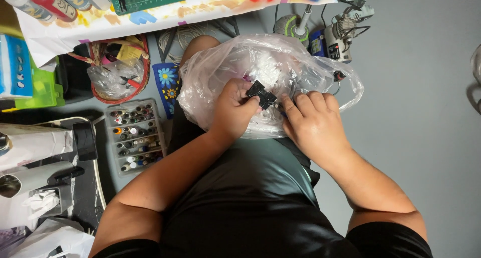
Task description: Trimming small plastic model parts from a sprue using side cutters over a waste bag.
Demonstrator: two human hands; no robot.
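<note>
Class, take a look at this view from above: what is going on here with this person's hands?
A seated person has a crumpled clear plastic bag on their lap. The left hand pinches a small black piece over the bag, while the right hand presses its fingertips against the bag beside that piece. On the floor to the left lie a clear tray of small bottles and a red-rimmed basket of odds and ends.
</note>
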